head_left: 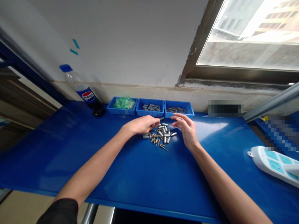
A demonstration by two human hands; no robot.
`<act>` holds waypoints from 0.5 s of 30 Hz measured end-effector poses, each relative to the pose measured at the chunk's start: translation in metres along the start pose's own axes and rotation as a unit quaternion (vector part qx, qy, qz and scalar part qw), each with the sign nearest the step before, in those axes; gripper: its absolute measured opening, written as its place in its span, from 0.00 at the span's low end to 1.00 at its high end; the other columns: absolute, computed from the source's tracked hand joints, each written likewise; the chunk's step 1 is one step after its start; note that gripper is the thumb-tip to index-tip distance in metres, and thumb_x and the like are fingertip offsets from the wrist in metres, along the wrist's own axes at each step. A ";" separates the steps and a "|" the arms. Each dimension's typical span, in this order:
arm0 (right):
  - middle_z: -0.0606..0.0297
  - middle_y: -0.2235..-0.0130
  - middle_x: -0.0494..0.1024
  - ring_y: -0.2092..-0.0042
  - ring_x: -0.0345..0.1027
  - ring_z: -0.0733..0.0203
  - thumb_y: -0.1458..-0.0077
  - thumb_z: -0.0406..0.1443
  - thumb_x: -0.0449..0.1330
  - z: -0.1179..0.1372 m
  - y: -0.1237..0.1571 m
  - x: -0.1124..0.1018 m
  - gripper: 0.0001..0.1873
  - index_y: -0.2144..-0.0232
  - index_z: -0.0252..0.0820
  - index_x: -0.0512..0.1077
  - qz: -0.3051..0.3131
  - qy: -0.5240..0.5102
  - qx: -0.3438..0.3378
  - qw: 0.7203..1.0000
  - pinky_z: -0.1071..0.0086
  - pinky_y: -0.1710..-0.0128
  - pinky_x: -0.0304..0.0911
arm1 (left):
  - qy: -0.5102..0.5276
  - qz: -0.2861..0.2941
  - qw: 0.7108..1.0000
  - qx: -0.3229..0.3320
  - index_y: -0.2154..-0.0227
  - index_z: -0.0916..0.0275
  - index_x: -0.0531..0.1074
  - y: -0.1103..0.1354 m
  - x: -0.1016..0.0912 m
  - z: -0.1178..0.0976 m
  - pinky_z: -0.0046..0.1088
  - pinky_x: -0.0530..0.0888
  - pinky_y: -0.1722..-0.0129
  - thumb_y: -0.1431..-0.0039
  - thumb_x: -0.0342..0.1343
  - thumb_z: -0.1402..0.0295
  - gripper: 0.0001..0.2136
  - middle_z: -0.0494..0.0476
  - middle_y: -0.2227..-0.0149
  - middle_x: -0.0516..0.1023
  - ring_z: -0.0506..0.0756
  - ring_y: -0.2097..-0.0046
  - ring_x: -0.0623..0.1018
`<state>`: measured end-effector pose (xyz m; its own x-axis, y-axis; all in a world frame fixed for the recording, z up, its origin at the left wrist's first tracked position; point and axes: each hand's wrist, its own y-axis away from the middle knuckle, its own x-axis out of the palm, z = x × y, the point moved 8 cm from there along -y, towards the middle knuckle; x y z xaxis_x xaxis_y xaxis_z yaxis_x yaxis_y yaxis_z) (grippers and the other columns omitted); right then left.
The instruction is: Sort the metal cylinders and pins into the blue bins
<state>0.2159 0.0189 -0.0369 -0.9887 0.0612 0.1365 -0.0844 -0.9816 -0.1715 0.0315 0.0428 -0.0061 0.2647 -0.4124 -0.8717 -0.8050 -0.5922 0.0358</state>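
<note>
Two hands sit mid-frame at our pile of metal sleeves and pins (161,134) on the counter (140,174) | left hand (141,124) fingers curled on it, we cannot tell any grip | right hand (187,130) fingers spread, empty | blue bins (149,113) behind.

A glossy blue table (140,180) runs along a plain white wall (128,40), which has 2 short strips of teal tape (75,47) stuck high on the left. At upper right, a dark-framed window (252,34) looks onto pale buildings in bright daylight, which glints off the tabletop. A scuffed concrete ledge (144,90) lines the wall's foot. Beige floor (23,208) shows below the table's left edge.
</note>
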 end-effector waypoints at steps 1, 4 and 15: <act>0.58 0.53 0.84 0.64 0.75 0.59 0.40 0.43 0.65 0.000 0.000 0.000 0.15 0.53 0.45 0.80 0.000 -0.001 0.001 1.000 0.61 0.59 0.70 | 0.006 -0.004 1.000 0.005 0.65 0.62 0.72 0.001 -0.003 0.000 0.27 0.66 0.65 0.46 0.53 0.85 0.12 0.53 0.68 0.76 0.52 0.66 0.73; 0.59 0.56 0.85 0.64 0.75 0.59 0.40 0.44 0.65 -0.001 0.000 0.000 0.15 0.53 0.45 0.80 0.001 -0.001 0.003 1.000 0.61 0.59 0.70 | 0.032 -0.050 0.998 0.038 0.66 0.62 0.71 0.003 -0.018 -0.007 0.26 0.67 0.65 0.45 0.54 0.84 0.10 0.52 0.67 0.75 0.51 0.66 0.73; 0.62 0.67 0.86 0.66 0.78 0.56 0.49 0.46 0.74 -0.004 0.006 0.021 0.15 0.63 0.45 0.84 0.091 0.053 0.036 0.994 0.62 0.62 0.72 | 0.062 -0.186 0.978 0.075 0.65 0.63 0.71 0.000 -0.034 -0.041 0.27 0.72 0.62 0.40 0.63 0.73 0.05 0.53 0.65 0.76 0.51 0.64 0.75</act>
<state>0.1944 0.0153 -0.0391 -0.9946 -0.1041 0.0063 0.1027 -0.9882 -0.1133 0.0445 0.0287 0.0440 0.6089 -0.2751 -0.7440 -0.7076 -0.6124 -0.3527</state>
